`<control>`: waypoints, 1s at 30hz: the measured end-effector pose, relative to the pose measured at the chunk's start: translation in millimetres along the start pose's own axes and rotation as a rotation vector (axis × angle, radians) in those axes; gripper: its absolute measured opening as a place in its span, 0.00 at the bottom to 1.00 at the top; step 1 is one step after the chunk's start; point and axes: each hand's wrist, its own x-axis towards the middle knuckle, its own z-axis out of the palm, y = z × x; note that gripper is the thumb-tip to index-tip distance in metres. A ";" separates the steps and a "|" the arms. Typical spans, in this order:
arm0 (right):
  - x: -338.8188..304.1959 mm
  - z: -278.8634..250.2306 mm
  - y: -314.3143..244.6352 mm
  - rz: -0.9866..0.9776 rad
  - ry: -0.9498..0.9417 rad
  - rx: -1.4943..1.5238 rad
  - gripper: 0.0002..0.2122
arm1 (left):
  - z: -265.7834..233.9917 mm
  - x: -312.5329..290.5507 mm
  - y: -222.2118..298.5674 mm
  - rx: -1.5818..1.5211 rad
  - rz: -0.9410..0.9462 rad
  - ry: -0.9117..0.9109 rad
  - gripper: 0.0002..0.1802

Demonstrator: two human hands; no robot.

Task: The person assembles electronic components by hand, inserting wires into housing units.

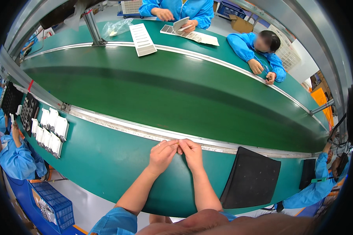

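Observation:
My left hand point(162, 156) and my right hand point(191, 154) meet over the near edge of the conveyor's metal rail point(117, 126). The fingertips of both are pinched together and touch or nearly touch. Whatever sits between them, if anything, is too small to make out. Both forearms stretch forward across the green worktable point(106, 156). To the right of my right hand a black foam sheet or flat bag point(252, 178) lies on the table.
The green conveyor belt point(153, 94) runs beyond the rail. At the left stand several white plastic parts point(51, 129) and black trays point(28, 113). Co-workers in blue sit across the belt and at both sides. A blue crate point(55, 203) is on the floor at lower left.

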 end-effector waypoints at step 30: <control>7.6 -27.1 3.0 -0.171 0.510 0.289 0.05 | 1.7 4.3 -7.9 -1.147 -0.955 -0.189 0.04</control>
